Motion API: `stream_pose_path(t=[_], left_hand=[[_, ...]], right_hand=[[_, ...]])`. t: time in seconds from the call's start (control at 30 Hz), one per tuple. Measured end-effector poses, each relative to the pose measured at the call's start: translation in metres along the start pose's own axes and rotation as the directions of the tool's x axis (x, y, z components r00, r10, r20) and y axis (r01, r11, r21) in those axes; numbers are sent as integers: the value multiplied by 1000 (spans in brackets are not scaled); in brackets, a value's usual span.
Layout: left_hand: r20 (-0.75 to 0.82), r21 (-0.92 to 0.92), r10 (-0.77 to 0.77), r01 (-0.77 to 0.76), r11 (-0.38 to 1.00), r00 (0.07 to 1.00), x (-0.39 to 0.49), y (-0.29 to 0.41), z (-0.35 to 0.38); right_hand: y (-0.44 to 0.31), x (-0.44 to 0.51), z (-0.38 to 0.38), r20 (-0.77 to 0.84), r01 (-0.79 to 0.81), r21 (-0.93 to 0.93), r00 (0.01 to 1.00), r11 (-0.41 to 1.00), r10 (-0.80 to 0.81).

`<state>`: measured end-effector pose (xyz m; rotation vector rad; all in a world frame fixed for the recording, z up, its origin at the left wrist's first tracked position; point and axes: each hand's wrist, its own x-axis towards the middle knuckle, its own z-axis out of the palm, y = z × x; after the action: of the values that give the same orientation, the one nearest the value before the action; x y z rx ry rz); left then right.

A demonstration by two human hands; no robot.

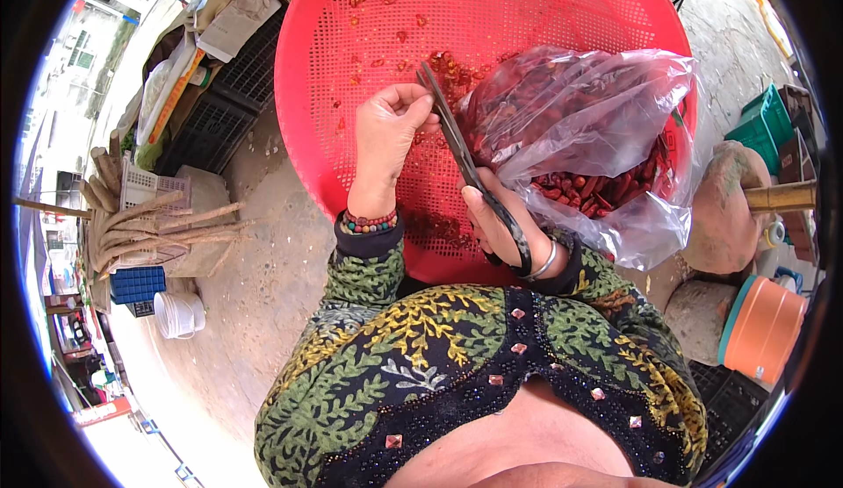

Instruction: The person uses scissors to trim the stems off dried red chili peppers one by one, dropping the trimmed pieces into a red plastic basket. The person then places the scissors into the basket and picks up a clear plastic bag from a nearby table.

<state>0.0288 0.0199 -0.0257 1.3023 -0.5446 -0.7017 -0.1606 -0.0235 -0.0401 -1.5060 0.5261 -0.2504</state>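
A large round red plastic sieve basket (369,27) lies before me. Inside it at the right rests a clear plastic bag (573,113) full of dried red chilies (586,192). Cut chili pieces (451,73) and loose seeds are scattered over the mesh. My right hand (500,221) holds a pair of dark metal scissors (454,136) by the handles, the blades pointing up and left and nearly together. My left hand (393,122) is beside the blade tips, thumb and fingers pinched together; whether a small piece is between them cannot be told.
Black plastic crates (211,126) with boxes and bags stand at the left, near a bundle of long brown roots or sticks (151,225) and a white bucket (179,315). To the right are a stone piece (724,218), an orange bucket (764,330) and a green crate (761,122).
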Motion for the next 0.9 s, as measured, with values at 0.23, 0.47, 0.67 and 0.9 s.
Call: stream_pose_path(t=[0.23, 0.47, 0.67, 0.9], left_hand=[[-39, 35, 55, -53, 998, 998, 1, 1, 0], [-165, 121, 179, -160, 980, 970, 5, 7, -7], [-241, 189, 373, -334, 923, 896, 6, 14, -6], [-97, -14, 327, -330, 944, 940, 3, 19, 3]], right_hand=[[-6, -2, 0, 19, 1, -5, 1000, 1000, -1], [-7, -5, 0, 7, 98, 189, 995, 977, -101], [-10, -9, -2, 47, 132, 325, 987, 937, -156], [5, -3, -1, 39, 422, 273, 893, 864, -448]])
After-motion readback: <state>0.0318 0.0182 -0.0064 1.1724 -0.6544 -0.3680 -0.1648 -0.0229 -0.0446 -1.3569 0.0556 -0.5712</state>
